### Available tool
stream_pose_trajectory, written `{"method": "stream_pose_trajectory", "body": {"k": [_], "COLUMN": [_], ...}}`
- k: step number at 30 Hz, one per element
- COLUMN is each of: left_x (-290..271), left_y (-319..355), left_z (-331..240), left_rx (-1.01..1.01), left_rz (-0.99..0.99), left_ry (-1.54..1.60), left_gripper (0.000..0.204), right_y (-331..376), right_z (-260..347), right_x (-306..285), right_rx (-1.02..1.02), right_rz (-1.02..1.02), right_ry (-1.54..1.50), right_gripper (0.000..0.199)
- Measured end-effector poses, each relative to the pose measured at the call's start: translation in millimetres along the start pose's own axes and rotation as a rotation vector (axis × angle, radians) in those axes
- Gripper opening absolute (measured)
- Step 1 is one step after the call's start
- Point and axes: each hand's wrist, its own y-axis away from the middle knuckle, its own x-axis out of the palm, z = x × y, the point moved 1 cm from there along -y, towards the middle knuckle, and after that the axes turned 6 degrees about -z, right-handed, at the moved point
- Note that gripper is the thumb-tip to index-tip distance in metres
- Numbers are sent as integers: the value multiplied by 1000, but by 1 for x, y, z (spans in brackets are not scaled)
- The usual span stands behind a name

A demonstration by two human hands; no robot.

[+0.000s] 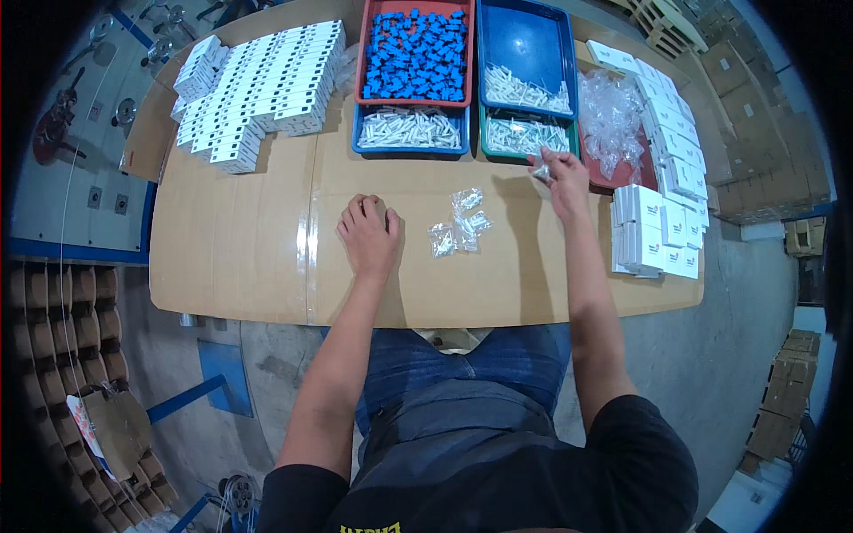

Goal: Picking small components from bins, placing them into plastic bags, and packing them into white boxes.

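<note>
My left hand (pixel 367 235) rests on the cardboard-covered table with its fingers loosely bent and apart, holding nothing. Just in front of the green tray (pixel 503 157), my right hand (pixel 567 178) pinches a small clear plastic bag (pixel 540 172), partly hidden by the fingers. White plug-like pieces (pixel 524 136) fill that tray. Between my hands lie several small clear bags (pixel 466 226) with white pieces inside. Behind them, a blue tray (pixel 360 142) holds more white pieces (pixel 410 130), under a red tray (pixel 360 89) of blue plastic parts (pixel 418 58).
Another blue tray (pixel 524 40) with white pieces stands over the green one. Rows of white boxes (pixel 275 84) stand at the left. A reddish tray (pixel 647 173) of clear plastic bags (pixel 610 120) and stacked white boxes (pixel 653 226) are at the right. Cardboard walls (pixel 147 142) edge the table.
</note>
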Motion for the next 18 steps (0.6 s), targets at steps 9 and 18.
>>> {"method": "stream_pose_trajectory", "body": {"k": [9, 18], "left_x": [-9, -10], "left_y": [-1, -4], "left_z": [-2, -13], "left_rx": [-29, -34], "left_rz": [1, 35], "left_ry": [-5, 21], "left_gripper": [32, 34], "right_y": [-147, -226], "right_z": [77, 120], "right_x": [34, 78], "right_rx": [381, 90], "right_rz": [197, 341], "right_ry": [325, 1191], "right_gripper": [21, 16]}}
